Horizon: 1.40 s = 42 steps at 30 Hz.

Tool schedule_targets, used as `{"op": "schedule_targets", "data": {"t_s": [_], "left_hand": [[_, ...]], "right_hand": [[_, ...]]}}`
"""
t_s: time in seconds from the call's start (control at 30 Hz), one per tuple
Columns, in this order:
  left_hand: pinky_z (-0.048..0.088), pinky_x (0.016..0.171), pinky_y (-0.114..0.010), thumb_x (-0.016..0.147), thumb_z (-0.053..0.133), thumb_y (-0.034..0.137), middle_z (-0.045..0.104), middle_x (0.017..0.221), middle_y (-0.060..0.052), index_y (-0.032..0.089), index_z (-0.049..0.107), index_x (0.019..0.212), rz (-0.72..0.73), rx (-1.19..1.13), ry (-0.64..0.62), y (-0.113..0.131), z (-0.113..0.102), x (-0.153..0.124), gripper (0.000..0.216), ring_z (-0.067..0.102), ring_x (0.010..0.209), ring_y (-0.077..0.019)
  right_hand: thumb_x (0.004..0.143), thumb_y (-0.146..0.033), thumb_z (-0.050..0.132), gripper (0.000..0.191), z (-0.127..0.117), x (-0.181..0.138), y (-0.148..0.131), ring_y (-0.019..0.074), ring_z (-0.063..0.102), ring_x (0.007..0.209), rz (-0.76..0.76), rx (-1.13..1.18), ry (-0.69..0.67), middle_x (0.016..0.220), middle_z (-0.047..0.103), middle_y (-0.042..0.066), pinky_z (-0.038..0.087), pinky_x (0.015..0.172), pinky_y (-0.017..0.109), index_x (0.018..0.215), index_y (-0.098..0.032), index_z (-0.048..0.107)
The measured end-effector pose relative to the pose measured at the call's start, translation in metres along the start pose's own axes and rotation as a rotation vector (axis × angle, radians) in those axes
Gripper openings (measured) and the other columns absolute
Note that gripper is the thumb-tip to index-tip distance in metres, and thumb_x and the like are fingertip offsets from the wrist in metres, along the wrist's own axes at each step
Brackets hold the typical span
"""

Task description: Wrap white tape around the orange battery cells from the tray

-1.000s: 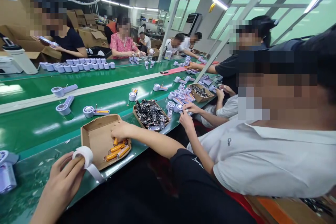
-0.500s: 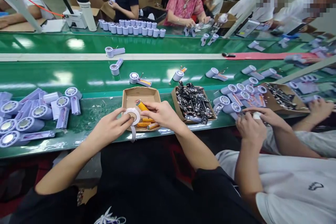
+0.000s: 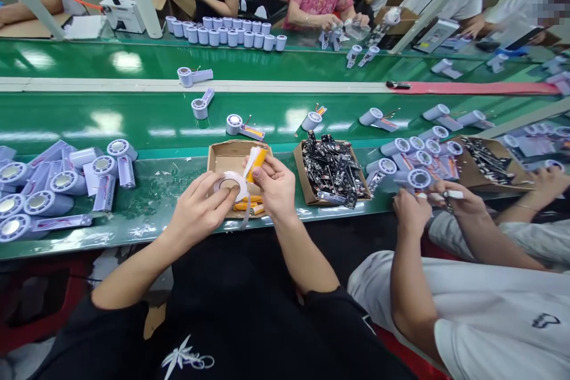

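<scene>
A roll of white tape (image 3: 236, 183) is gripped in my left hand (image 3: 198, 205), its loose strip hanging below. My right hand (image 3: 278, 187) pinches an orange cylindrical battery (image 3: 258, 165), tilted upright, with a white strip of tape along its left side. Both hands are over the front of a cardboard box (image 3: 216, 157), where several more orange batteries (image 3: 249, 205) lie. Part of the box floor is hidden by my hands.
A box of black circuit parts (image 3: 329, 166) stands to the right. Lilac fan housings (image 3: 53, 202) are heaped at left; others lie on the green conveyor (image 3: 151, 124). A co-worker's hands (image 3: 414, 211) work close by on the right.
The battery has turned from lying slanted to nearly upright, and a white strip now lies against it. The tape roll has shifted slightly right in view, and my right hand has rotated.
</scene>
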<state>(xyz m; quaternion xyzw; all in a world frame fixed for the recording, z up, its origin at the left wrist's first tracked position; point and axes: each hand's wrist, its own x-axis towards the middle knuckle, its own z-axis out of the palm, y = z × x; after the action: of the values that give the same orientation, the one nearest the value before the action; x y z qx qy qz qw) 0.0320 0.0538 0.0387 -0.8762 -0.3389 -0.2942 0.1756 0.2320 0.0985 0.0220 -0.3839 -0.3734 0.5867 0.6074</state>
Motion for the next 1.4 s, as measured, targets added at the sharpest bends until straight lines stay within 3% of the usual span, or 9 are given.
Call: {"op": "schedule_targets", "data": {"t_s": [0.1, 0.2, 0.37, 0.53, 0.63, 0.7, 0.83, 1.07, 1.4], "left_hand": [[0.058, 0.116, -0.050, 0.101, 0.068, 0.008, 0.083, 0.109, -0.007, 0.021, 0.075, 0.134, -0.048, 0.013, 0.034, 0.008, 0.014, 0.000, 0.036, 0.069, 0.131, -0.0286], [0.059, 0.113, -0.050, 0.103, 0.065, 0.010, 0.083, 0.108, -0.007, 0.023, 0.076, 0.131, -0.100, 0.004, 0.039, 0.023, 0.018, 0.000, 0.032, 0.073, 0.126, -0.0278], [0.055, 0.118, -0.039, 0.101, 0.068, 0.013, 0.083, 0.103, -0.002, 0.025, 0.079, 0.116, 0.147, -0.309, 0.020, 0.051, -0.018, -0.018, 0.022, 0.073, 0.124, -0.0199], [0.058, 0.108, -0.052, 0.098, 0.072, 0.012, 0.083, 0.104, -0.010, 0.020, 0.077, 0.117, -0.285, -0.027, -0.118, -0.015, -0.019, -0.090, 0.021, 0.069, 0.130, -0.0348], [0.059, 0.102, -0.053, 0.104, 0.066, 0.020, 0.083, 0.103, -0.013, 0.019, 0.076, 0.123, -0.363, 0.106, -0.175, -0.062, -0.002, -0.136, 0.022, 0.071, 0.124, -0.0381], [0.059, 0.102, -0.051, 0.105, 0.066, 0.026, 0.082, 0.106, -0.013, 0.020, 0.074, 0.129, -0.390, 0.135, -0.187, -0.070, 0.001, -0.149, 0.026, 0.072, 0.123, -0.0376], [0.061, 0.101, -0.048, 0.104, 0.071, 0.027, 0.081, 0.113, -0.012, 0.022, 0.072, 0.137, -0.459, 0.090, -0.062, -0.042, -0.010, -0.111, 0.033, 0.074, 0.118, -0.0337], [0.067, 0.086, -0.035, 0.095, 0.081, 0.010, 0.082, 0.107, -0.009, 0.021, 0.063, 0.154, -0.134, -0.288, 0.274, 0.019, 0.005, -0.006, 0.062, 0.080, 0.092, -0.0229], [0.068, 0.084, -0.030, 0.099, 0.069, -0.001, 0.083, 0.099, -0.006, 0.021, 0.077, 0.113, -0.110, -0.467, 0.335, 0.014, 0.041, 0.003, 0.027, 0.080, 0.086, -0.0185]], "right_hand": [[0.074, -0.059, 0.097, 0.081, 0.016, -0.014, 0.018, 0.0316, 0.080, 0.125, -0.056, 0.111, 0.156, 0.132, 0.082, 0.016, 0.067, 0.107, 0.048, 0.139, -0.022, 0.066], [0.074, -0.055, 0.098, 0.083, 0.018, -0.017, 0.023, 0.0319, 0.080, 0.124, -0.034, 0.137, 0.172, 0.134, 0.081, 0.016, 0.068, 0.106, 0.049, 0.141, -0.024, 0.061], [0.086, -0.051, 0.090, 0.062, -0.020, 0.014, -0.008, 0.0258, 0.073, 0.137, -0.137, 0.143, 0.253, 0.141, 0.078, 0.010, 0.066, 0.110, 0.041, 0.137, -0.026, 0.064], [0.103, -0.061, 0.066, 0.044, -0.053, 0.026, -0.028, 0.0189, 0.069, 0.142, -0.115, 0.163, 0.208, 0.146, 0.076, 0.004, 0.064, 0.112, 0.036, 0.134, -0.030, 0.066], [0.101, -0.070, 0.064, 0.050, -0.055, 0.013, -0.021, 0.0214, 0.071, 0.137, -0.018, 0.140, 0.159, 0.141, 0.078, 0.006, 0.067, 0.105, 0.037, 0.128, -0.028, 0.067], [0.099, -0.074, 0.065, 0.052, -0.052, 0.005, -0.015, 0.0223, 0.072, 0.135, 0.013, 0.150, 0.126, 0.137, 0.079, 0.006, 0.067, 0.102, 0.037, 0.124, -0.028, 0.067], [0.092, -0.076, 0.073, 0.055, -0.038, -0.008, -0.009, 0.0230, 0.074, 0.130, 0.045, 0.171, 0.048, 0.126, 0.081, 0.006, 0.066, 0.098, 0.035, 0.119, -0.028, 0.066], [0.073, -0.082, 0.088, 0.078, -0.005, -0.032, 0.013, 0.0273, 0.080, 0.108, 0.175, 0.250, -0.108, 0.109, 0.084, 0.009, 0.066, 0.084, 0.036, 0.122, -0.027, 0.061], [0.070, -0.070, 0.098, 0.073, -0.007, -0.028, 0.029, 0.0258, 0.082, 0.104, 0.187, 0.424, -0.111, 0.107, 0.086, 0.009, 0.064, 0.083, 0.034, 0.115, -0.025, 0.063]]}}
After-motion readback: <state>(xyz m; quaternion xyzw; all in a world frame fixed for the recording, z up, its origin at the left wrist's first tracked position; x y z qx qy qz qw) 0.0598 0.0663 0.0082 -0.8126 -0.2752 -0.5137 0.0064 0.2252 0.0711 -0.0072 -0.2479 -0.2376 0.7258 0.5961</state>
